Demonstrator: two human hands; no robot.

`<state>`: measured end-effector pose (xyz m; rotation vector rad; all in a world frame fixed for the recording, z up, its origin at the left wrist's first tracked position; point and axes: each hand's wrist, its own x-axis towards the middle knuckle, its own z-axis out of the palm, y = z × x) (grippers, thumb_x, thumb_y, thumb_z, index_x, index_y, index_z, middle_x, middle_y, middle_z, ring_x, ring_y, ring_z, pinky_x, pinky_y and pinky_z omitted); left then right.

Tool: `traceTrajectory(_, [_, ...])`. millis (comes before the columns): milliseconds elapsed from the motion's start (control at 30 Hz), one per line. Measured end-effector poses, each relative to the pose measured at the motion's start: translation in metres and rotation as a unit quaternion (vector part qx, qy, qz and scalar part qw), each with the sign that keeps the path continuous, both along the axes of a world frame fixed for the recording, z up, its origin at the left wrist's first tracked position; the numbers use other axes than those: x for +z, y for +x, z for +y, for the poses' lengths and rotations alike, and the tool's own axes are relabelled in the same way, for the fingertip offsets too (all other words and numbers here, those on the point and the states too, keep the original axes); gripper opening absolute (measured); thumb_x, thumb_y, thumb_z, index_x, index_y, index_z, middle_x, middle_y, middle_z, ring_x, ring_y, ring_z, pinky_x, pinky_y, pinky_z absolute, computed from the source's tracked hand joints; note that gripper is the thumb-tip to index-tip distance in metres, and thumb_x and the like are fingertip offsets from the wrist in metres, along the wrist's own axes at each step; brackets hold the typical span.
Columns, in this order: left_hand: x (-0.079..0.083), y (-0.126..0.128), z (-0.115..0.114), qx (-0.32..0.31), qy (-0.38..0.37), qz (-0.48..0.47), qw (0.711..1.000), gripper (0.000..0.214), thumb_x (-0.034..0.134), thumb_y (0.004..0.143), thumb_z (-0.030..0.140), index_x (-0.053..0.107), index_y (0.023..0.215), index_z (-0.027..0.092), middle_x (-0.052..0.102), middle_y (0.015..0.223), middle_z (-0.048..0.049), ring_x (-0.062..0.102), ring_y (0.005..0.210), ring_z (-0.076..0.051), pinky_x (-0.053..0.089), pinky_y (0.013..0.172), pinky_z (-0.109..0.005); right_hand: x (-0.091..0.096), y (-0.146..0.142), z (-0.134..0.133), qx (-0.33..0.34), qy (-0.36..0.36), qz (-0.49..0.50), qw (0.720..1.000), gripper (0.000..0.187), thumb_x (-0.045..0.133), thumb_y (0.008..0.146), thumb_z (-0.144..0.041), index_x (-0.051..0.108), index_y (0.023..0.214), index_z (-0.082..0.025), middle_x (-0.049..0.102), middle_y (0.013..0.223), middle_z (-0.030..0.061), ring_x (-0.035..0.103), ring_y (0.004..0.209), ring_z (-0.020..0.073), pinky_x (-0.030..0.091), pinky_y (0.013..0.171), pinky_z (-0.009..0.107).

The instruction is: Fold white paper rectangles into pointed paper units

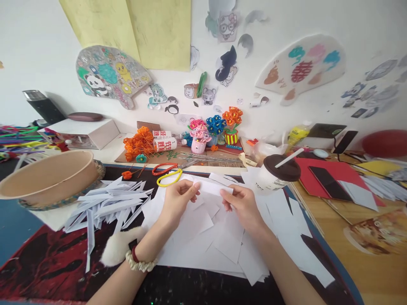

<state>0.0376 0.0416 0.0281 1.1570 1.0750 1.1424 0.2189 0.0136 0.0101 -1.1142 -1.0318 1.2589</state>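
Note:
A white strip of paper [210, 186] is stretched level between my two hands. My left hand [181, 197] pinches its left end between thumb and fingers. At the right end, my right hand [241, 203] grips it the same way. Beneath them lies a spread of loose white paper sheets [197, 228]. Scissors [171, 171] with one red and one yellow handle rest just beyond my left hand. To the left is a heap of narrow folded paper strips [111, 201]. A white fluffy thing [119, 248] lies beside my left wrist.
A round tan basin [47, 173] stands at far left. A lidded cup with a straw [276, 171] is at right, near a phone [329, 182] on a red folder [307, 169]. Pipe-cleaner flowers [140, 144] and small flower pots [199, 135] line the back by the wall.

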Motion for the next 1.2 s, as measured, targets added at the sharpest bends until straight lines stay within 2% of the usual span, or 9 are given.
traceTrajectory(167, [-0.004,0.003,-0.005,0.015,0.012,-0.023,1.000,0.030,0.071,0.076,0.039,0.062,0.064,0.013,0.061,0.061,0.0009,0.049,0.051,-0.007,0.041,0.054,-0.019,-0.006,-0.010,0.000,0.079,-0.006,0.084,0.993,0.024,0.076,0.073,-0.040,0.069,0.075,-0.017,0.064,0.067,0.0014,0.059,0.057,0.0127,0.046,0.054,0.026])
traceTrajectory(333, [-0.005,0.011,-0.014,-0.010,0.007,-0.028,1.000,0.028,0.073,0.075,0.036,0.064,0.064,0.012,0.062,0.060,0.0000,0.050,0.050,-0.008,0.042,0.053,-0.020,-0.009,-0.019,-0.001,0.009,-0.019,0.058,0.998,0.020,0.079,0.071,-0.033,0.070,0.069,-0.016,0.065,0.060,0.0018,0.059,0.053,0.0130,0.046,0.051,0.026])
traceTrajectory(467, [-0.004,0.011,-0.012,-0.002,0.015,-0.021,1.000,0.026,0.073,0.074,0.034,0.065,0.063,0.012,0.063,0.060,-0.0009,0.050,0.049,-0.008,0.041,0.050,-0.020,-0.006,-0.016,0.000,0.001,-0.011,0.031,0.999,0.020,0.079,0.071,-0.032,0.070,0.065,-0.015,0.065,0.057,0.0027,0.057,0.049,0.0125,0.044,0.047,0.025])
traceTrajectory(767, [0.009,-0.025,0.012,0.130,0.115,-0.011,0.985,0.021,0.067,0.078,0.031,0.063,0.064,0.016,0.058,0.057,0.0026,0.045,0.050,-0.007,0.039,0.052,-0.018,-0.005,0.025,0.013,-0.158,0.043,0.081,0.983,0.017,0.079,0.070,-0.037,0.071,0.070,-0.022,0.063,0.060,-0.0023,0.053,0.053,0.0090,0.041,0.051,0.023])
traceTrajectory(867, [0.013,-0.023,0.010,0.062,0.111,0.031,0.991,0.019,0.072,0.073,0.029,0.065,0.063,0.014,0.059,0.055,0.0006,0.047,0.048,-0.008,0.037,0.047,-0.020,-0.004,0.018,0.013,-0.086,0.016,0.084,0.993,0.024,0.078,0.071,-0.043,0.074,0.074,-0.019,0.066,0.067,0.0031,0.059,0.060,0.0136,0.045,0.056,0.026])
traceTrajectory(933, [0.014,-0.019,0.007,-0.014,0.111,0.061,0.992,0.021,0.072,0.073,0.031,0.065,0.061,0.014,0.059,0.055,0.0000,0.047,0.047,-0.009,0.037,0.046,-0.020,-0.003,0.009,0.010,0.038,-0.020,0.078,0.996,0.039,0.067,0.079,-0.055,0.076,0.084,-0.017,0.069,0.076,0.0076,0.063,0.070,0.0180,0.048,0.066,0.031])
traceTrajectory(1033, [0.012,-0.016,0.005,-0.114,0.145,0.126,0.975,0.025,0.066,0.080,0.033,0.065,0.063,0.014,0.058,0.059,0.0001,0.048,0.051,-0.009,0.039,0.050,-0.020,0.000,0.003,0.006,0.229,-0.045,0.051,0.971,0.052,0.055,0.083,-0.063,0.074,0.101,-0.018,0.070,0.084,0.0089,0.063,0.079,0.0200,0.048,0.074,0.034])
traceTrajectory(1100, [0.010,-0.017,0.006,-0.135,0.162,0.155,0.965,0.025,0.063,0.083,0.034,0.065,0.067,0.014,0.059,0.063,-0.0010,0.050,0.055,-0.010,0.041,0.053,-0.021,0.001,0.004,0.004,0.278,-0.039,0.019,0.960,0.046,0.061,0.082,-0.057,0.073,0.102,-0.018,0.070,0.084,0.0077,0.062,0.077,0.0186,0.047,0.073,0.033])
traceTrajectory(1200, [0.007,-0.018,0.006,-0.148,0.161,0.165,0.962,0.024,0.061,0.085,0.034,0.066,0.074,0.014,0.062,0.068,-0.0031,0.053,0.059,-0.012,0.045,0.056,-0.023,0.000,0.006,0.003,0.280,-0.030,-0.009,0.959,0.034,0.069,0.080,-0.045,0.073,0.099,-0.018,0.069,0.083,0.0063,0.058,0.070,0.0157,0.045,0.067,0.030])
